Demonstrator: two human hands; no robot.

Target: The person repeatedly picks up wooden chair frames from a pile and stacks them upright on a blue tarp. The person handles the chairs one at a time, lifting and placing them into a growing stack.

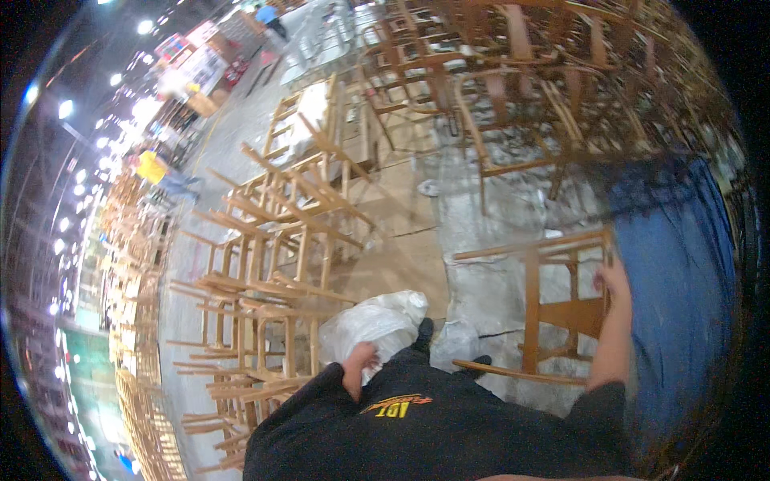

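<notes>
My right hand (613, 282) is closed on the upper right edge of a brown wooden chair frame (529, 305), at the end of my outstretched arm. The frame stands tilted over the grey plastic-covered floor, with a broad crosspiece and thin legs pointing left. My left hand (363, 357) hangs by my body in front of a bunched white plastic bag (377, 321). Its fingers look loosely bent and apart, with nothing visible in them; the detail is slightly blurred.
Unfinished pale wooden chair frames (281, 232) stand stacked on the left. Many brown chairs (513, 88) crowd the far right. A blue sheet (674, 264) hangs or lies along the right. Cardboard (401, 216) covers the middle floor. A person in a yellow shirt (152, 168) is far left.
</notes>
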